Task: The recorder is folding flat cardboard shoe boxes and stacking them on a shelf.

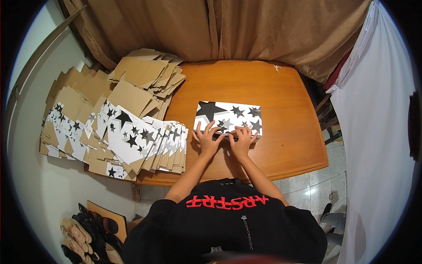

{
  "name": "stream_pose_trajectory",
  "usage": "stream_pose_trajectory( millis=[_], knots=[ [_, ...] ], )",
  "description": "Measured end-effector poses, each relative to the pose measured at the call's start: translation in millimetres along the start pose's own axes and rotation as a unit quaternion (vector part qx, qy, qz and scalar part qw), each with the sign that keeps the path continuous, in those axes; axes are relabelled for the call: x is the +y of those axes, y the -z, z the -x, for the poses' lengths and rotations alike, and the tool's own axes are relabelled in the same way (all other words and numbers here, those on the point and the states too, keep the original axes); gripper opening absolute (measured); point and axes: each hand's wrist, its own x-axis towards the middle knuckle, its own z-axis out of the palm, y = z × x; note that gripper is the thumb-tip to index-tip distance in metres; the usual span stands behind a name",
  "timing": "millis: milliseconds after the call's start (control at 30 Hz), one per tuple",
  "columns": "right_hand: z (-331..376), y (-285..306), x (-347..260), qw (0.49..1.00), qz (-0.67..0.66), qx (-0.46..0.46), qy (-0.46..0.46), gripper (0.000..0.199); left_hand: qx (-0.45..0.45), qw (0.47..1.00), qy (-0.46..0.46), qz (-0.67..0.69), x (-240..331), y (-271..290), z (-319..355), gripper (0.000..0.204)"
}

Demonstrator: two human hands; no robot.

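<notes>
Pressing star-printed box (228,115), lying flat, long axis left-right

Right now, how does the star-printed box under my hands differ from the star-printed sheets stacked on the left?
The box is folded up and lies alone on the wooden table, both hands pressing its near edge. The sheets lie flat, unfolded, fanned in an overlapping pile, untouched, some showing brown backs. Both carry black and grey stars on white.

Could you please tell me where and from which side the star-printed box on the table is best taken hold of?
Probably by its two short ends, from left and right. The star-printed box lies flat on the wooden table, wide and shallow, with bare table at both ends. The left hand and right hand already press along its near edge, fingers spread.
</notes>
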Motion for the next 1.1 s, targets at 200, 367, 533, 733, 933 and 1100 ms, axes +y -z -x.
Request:
stream_pose_trajectory(
  millis=[200, 367, 533, 733, 933, 1100],
  knots=[
    [-2, 1, -2, 1.0, 0.02, 0.003, 0.004, 0.008, -0.014, 1.0, 0.01, -0.007, 5, -1, -2, 0.028],
    [2, -1, 8, 0.984, 0.126, 0.03, 0.125, 0.013, 0.0, 0.996, -0.068, -0.052, -4, -7, -2, 0.028],
    [-2, -8, 21, 0.964, 0.16, 0.053, 0.206, 0.014, -0.007, 0.983, -0.175, -0.057, -15, -9, -10, 0.027],
    [-2, -14, 14, 0.969, 0.159, 0.05, 0.181, 0.014, -0.001, 0.985, -0.171, -0.008, -20, -13, -12, 0.023],
    [-21, 12, -2, 0.989, 0.103, -0.034, 0.1, 0.017, -0.01, 0.985, -0.169, 0.027, -25, -10, -15, 0.022],
    [-67, 29, 43, 0.999, 0.03, -0.032, 0.012, 0.041, -0.021, 0.982, -0.186, 0.037, -28, -11, -20, 0.022]
  ],
)
